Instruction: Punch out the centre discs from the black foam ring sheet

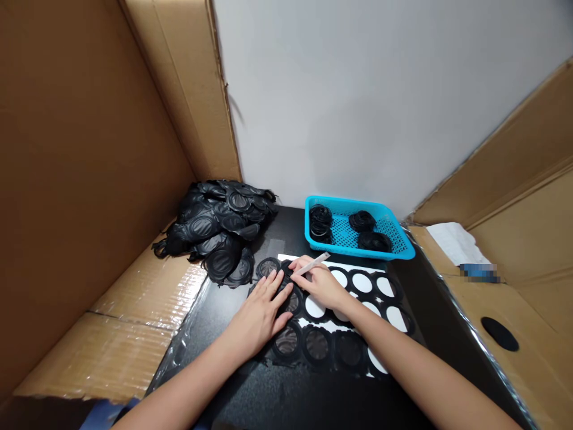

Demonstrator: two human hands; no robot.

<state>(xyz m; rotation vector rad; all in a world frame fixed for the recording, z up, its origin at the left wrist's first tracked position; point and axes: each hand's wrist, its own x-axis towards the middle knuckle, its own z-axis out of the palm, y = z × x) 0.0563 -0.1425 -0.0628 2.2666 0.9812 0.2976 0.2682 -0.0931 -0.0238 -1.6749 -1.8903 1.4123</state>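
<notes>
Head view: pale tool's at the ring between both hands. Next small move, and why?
Probably slide the tip of the pale slim tool under that black ring: the right hand already holds the tool's tip against it, and the left hand lies flat on the neighbouring rings, likely keeping them steady.

The tray (344,203) is cyan plastic with a diamond-mesh base. The rubber rings (219,224) are matte black with concentric ridges. The backing sheet (362,282) shows white circles inside black rings. The plastic strip (311,264) is off-white. The worktop (286,400) is black; the cardboard (89,149) is brown.
</notes>
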